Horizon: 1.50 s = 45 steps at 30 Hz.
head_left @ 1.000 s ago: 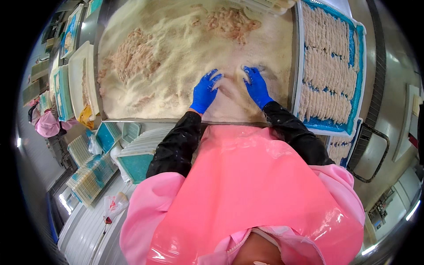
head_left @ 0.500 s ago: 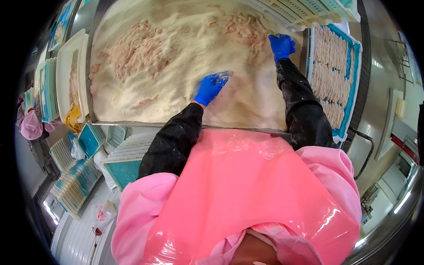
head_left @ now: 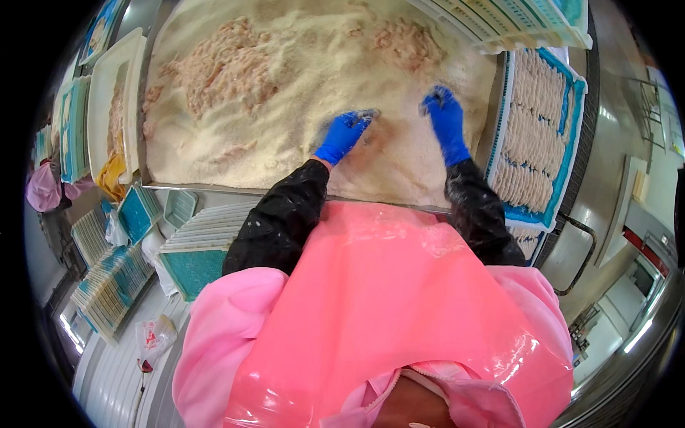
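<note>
My blue-gloved left hand rests low over the pale powder in a large steel tray, near its middle, with curled, dusted fingertips. My right hand is to its right, fingers curled and powder-coated. I cannot make out what, if anything, either hand holds. Piles of pink raw meat lie in the powder at back left, with another at back right. Beside the right edge, a blue-lined tray holds rows of pale coated strips.
Slatted plastic trays overhang the back right corner. White tubs stand on the left. Stacked teal and white trays and a plastic bag are at lower left. At far left, a person in pink is partly visible.
My right hand reached to the back right beside the meat, then came back down toward my left hand. My left hand stays near the middle. The view has shifted, showing more slatted trays.
</note>
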### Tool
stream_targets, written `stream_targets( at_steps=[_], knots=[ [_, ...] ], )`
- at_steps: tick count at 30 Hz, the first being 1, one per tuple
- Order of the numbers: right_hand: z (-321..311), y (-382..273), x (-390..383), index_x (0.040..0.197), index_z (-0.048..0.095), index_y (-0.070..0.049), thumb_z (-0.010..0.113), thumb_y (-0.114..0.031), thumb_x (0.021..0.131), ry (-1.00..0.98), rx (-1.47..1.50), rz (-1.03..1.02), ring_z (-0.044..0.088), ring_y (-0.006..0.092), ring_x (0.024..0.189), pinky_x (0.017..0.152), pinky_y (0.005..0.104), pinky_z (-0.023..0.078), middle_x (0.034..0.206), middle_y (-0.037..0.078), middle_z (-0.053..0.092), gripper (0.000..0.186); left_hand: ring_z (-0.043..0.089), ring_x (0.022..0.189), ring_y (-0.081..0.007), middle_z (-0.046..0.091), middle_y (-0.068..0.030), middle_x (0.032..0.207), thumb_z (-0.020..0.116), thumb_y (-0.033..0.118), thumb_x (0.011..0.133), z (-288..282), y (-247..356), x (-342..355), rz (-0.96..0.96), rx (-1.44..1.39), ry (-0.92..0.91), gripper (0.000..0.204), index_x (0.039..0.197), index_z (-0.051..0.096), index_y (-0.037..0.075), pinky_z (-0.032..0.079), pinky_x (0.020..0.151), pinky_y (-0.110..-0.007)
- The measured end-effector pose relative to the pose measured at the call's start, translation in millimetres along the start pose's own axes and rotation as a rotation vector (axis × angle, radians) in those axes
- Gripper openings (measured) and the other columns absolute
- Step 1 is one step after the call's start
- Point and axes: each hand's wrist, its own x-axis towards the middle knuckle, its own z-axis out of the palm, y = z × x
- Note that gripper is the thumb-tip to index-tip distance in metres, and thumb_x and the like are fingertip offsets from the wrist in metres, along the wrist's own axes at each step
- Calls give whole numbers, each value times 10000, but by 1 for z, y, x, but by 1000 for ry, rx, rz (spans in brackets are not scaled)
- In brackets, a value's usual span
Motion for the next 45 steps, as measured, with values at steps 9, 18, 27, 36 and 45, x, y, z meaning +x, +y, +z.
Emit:
stream_targets(
  at_steps=[9, 18, 27, 36, 45],
  knots=[
    [-4, 9, -123, 1083, 576, -21, 584, -265, 816, -328, -858, 132, 607, 291, 767, 711, 345, 474, 923, 151, 628, 362, 576, 971, -248, 603, -120, 1065, 555, 88, 829, 11, 18, -9, 358, 583, 375, 278, 1102, 582, 44, 435, 862, -325],
    [43, 58, -80, 1278, 406, -29, 507, -147, 878, 86, -8, -266, 352, 301, 1239, 1031, 361, 255, 1339, 168, 379, 429, 535, 1006, -198, 570, -107, 1110, 498, 171, 883, 100, -5, 30, 25, -361, 414, 299, 1124, 544, 1, 413, 871, -291],
    [52, 93, -85, 1369, 293, -174, 405, -384, 873, 74, -857, -86, 139, 310, 1338, 1037, 522, 77, 1458, 107, 168, 551, 424, 1148, -215, 468, -103, 1256, 344, 330, 942, 108, 45, -15, -696, -1184, 330, 416, 1234, 453, 54, 303, 1000, -301],
    [19, 65, -100, 1176, 532, -107, 476, -321, 856, 140, -620, -176, 311, 316, 1234, 996, 499, 169, 1280, 132, 435, 389, 539, 983, -225, 572, -98, 1083, 390, 473, 903, 88, 4, -27, -564, -1572, -181, 491, 1178, 496, 81, 437, 864, -334],
    [-86, 16, -112, 1020, 586, -36, 526, -228, 879, -116, 583, 369, 507, 85, 775, 689, 243, 416, 910, 28, 593, 246, 489, 1092, -285, 490, -149, 1233, 290, 525, 904, 87, 8, -24, -683, -1047, -112, 602, 1228, 455, 45, 359, 939, -407]
  ],
)
